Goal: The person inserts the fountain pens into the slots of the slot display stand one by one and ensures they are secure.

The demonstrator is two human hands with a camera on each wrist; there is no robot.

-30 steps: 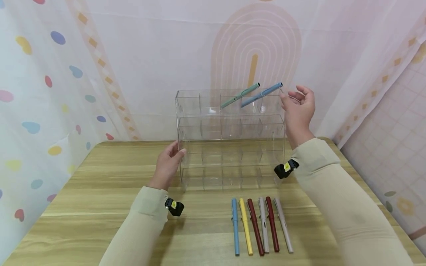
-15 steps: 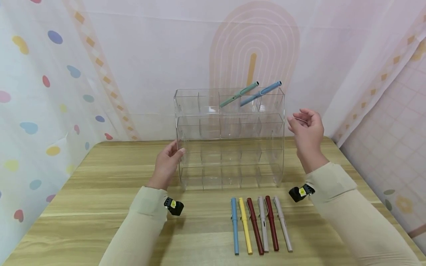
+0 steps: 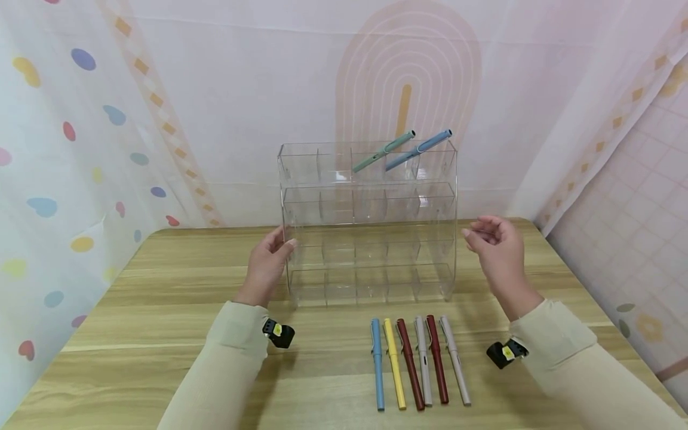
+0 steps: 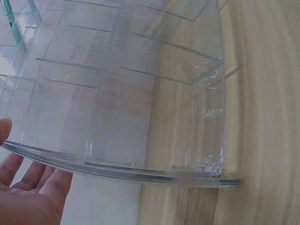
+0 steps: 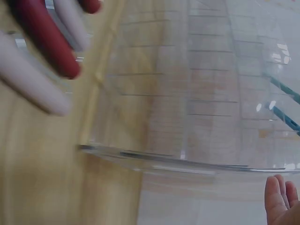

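Observation:
A clear acrylic pen rack (image 3: 371,210) with stepped tiers of compartments stands upright on the table. My left hand (image 3: 266,266) holds its left side panel, thumb in front and fingers around the outer side. In the top tier lean a green pen (image 3: 383,151) and a blue pen (image 3: 418,150), both slanting up to the right. My right hand (image 3: 500,257) is in the air just right of the rack, fingers loosely bent, with nothing in them. In the right wrist view its fingertips (image 5: 273,187) show beside the rack's side edge.
In front of the rack several capped pens lie side by side: blue (image 3: 378,365), yellow (image 3: 395,364), dark red (image 3: 410,364), grey (image 3: 424,363), another dark red (image 3: 438,360) and a pale pinkish-grey one (image 3: 455,361). A patterned curtain (image 3: 242,119) hangs behind the wooden table (image 3: 161,334).
My right hand has dropped from beside the rack's top right corner to about mid-height, a little farther right. The left hand, rack and pens have stayed in place.

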